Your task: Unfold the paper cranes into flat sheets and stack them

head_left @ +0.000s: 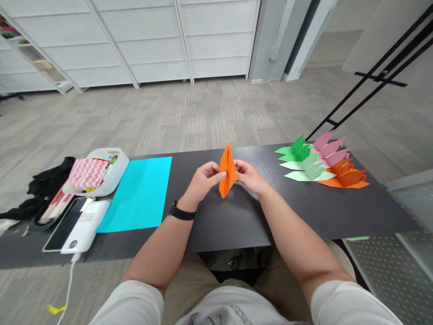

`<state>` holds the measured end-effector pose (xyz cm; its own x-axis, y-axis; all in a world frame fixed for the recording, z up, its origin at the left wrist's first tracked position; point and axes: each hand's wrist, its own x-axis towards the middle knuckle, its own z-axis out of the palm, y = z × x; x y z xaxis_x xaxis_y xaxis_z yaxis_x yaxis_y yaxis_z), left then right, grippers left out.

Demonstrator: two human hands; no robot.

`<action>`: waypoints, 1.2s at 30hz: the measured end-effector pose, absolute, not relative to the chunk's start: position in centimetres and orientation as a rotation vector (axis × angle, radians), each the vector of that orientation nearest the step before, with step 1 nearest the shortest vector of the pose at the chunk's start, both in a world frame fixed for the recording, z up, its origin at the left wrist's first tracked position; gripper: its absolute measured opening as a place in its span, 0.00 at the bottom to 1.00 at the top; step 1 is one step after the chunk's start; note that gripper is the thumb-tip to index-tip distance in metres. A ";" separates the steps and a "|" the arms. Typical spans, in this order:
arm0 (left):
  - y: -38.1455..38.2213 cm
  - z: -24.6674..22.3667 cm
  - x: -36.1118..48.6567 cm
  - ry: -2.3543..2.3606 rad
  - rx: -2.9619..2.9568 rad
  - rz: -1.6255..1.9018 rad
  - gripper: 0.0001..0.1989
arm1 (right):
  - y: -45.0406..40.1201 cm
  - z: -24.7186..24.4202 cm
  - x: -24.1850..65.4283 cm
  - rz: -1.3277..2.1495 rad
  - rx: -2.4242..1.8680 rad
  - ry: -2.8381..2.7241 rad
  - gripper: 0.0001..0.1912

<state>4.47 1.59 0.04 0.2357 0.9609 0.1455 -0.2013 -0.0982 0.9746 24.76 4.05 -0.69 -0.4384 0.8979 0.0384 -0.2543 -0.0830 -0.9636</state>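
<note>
- White shirt [233, 307] nearest, along the bottom edge.
- Left hand [204, 179]: thumb and fingers pinched on the left side of an orange folded paper [229, 170].
- Right hand [251, 177]: fingers curled, gripping its right side.
- Orange folded paper between both hands, over the worktop [223, 230].
- Blue sheet [144, 194] to the left, folded paper figures [313, 169] to the right.

No text legible. Power bank [86, 228]: small printed lines plus round mark, too tiny to read. Shirt [219, 300], right of power bank: dark lettering, too blurred to read.
</note>
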 end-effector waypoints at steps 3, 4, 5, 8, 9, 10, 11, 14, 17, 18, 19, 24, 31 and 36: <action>1.5 0.1 4.4 0.779 1.279 1.176 0.20 | 3.9 -0.5 24.8 1.706 -0.778 -1.284 0.22; 1.4 0.2 4.4 0.761 1.287 1.164 0.20 | 3.8 -0.4 24.8 1.722 -0.781 -1.285 0.22; 1.4 0.3 4.4 0.746 1.296 1.152 0.20 | 3.8 -0.3 24.8 1.736 -0.783 -1.286 0.22; 1.3 0.5 4.4 0.727 1.326 1.131 0.22 | 3.7 -0.2 24.9 1.766 -0.788 -1.291 0.22; 1.4 0.5 4.4 0.730 1.336 1.136 0.23 | 3.7 -0.1 24.9 1.767 -0.787 -1.287 0.22; 1.4 0.5 4.4 0.735 1.342 1.148 0.23 | 3.7 -0.1 24.9 1.764 -0.788 -1.283 0.22; 1.4 0.5 4.4 0.743 1.343 1.162 0.23 | 3.7 -0.1 25.0 1.760 -0.790 -1.277 0.23; 1.6 0.4 4.3 0.754 1.319 1.183 0.22 | 3.8 -0.1 25.0 1.742 -0.803 -1.271 0.23; 1.7 0.3 4.4 0.752 1.318 1.165 0.22 | 3.8 -0.2 24.9 1.708 -0.815 -1.296 0.23; 1.7 0.2 4.4 0.756 1.325 1.157 0.22 | 3.9 -0.2 24.9 1.691 -0.818 -1.308 0.23; 1.6 0.2 4.4 0.766 1.329 1.151 0.22 | 3.9 -0.3 24.8 1.672 -0.822 -1.319 0.22; 1.6 -0.1 4.6 0.848 1.292 1.157 0.22 | 4.0 -0.5 24.5 1.598 -0.848 -1.334 0.22; 1.5 0.0 4.7 0.879 1.328 1.170 0.23 | 4.1 -0.7 24.4 1.564 -0.857 -1.361 0.22; 1.5 0.3 4.8 0.891 1.305 1.211 0.25 | 4.3 -1.1 24.4 1.532 -0.867 -1.350 0.22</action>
